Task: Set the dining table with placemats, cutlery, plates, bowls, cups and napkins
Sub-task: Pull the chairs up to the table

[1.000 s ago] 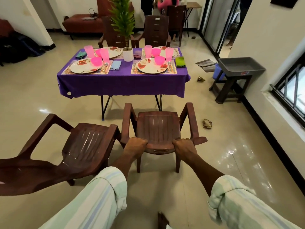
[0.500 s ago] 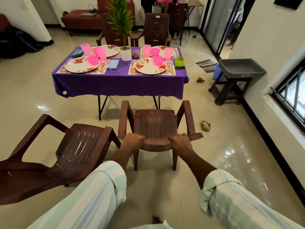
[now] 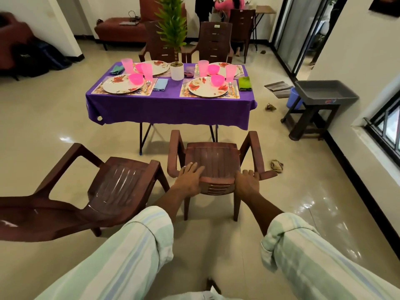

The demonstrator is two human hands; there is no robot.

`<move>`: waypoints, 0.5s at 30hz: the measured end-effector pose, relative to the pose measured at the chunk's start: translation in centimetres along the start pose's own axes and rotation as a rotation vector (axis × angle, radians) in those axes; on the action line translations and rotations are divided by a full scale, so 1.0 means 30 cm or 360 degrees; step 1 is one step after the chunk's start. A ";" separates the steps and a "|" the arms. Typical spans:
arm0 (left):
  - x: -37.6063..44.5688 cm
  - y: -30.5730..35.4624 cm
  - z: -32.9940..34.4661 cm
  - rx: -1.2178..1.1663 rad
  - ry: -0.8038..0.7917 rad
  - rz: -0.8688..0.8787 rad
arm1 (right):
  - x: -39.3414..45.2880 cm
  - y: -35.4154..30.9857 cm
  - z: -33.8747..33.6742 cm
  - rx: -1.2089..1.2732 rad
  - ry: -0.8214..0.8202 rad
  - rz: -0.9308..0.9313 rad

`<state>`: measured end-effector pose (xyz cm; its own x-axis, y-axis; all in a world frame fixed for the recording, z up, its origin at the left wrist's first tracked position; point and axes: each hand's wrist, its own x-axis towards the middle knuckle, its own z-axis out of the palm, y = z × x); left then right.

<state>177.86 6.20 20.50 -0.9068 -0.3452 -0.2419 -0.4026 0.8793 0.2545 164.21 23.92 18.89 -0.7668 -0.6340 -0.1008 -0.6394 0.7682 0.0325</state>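
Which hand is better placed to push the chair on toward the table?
Neither clearly: the left hand lies with straight fingers on the chair back's top edge, the right hand curls over it. The right looks slightly firmer.

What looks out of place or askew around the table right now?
The table settings look tidy. The odd things are on the floor: the left chair stands angled away from the table, not squared like the chair under both hands, and small crumpled scraps lie right of the table.
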 end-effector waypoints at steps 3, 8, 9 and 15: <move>-0.073 -0.032 -0.008 -0.0183 0.0223 0.0004 | -0.036 -0.076 0.003 0.0067 0.0072 0.0092; -0.268 -0.190 -0.006 -0.0342 0.0797 -0.0006 | -0.184 -0.389 0.029 0.0349 0.0416 -0.0335; -0.323 -0.236 -0.014 -0.0338 0.0920 -0.0009 | -0.211 -0.473 0.034 0.0423 0.0441 -0.0352; -0.711 -0.601 -0.030 -0.0488 0.1418 -0.0129 | -0.387 -1.049 0.051 0.0827 0.0420 -0.0522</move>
<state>204.34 -2.59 21.90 -0.5852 -0.6366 0.5023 -0.3689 0.7607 0.5342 193.31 7.25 17.52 -0.5676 -0.7919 0.2252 -0.7820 0.4329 -0.4485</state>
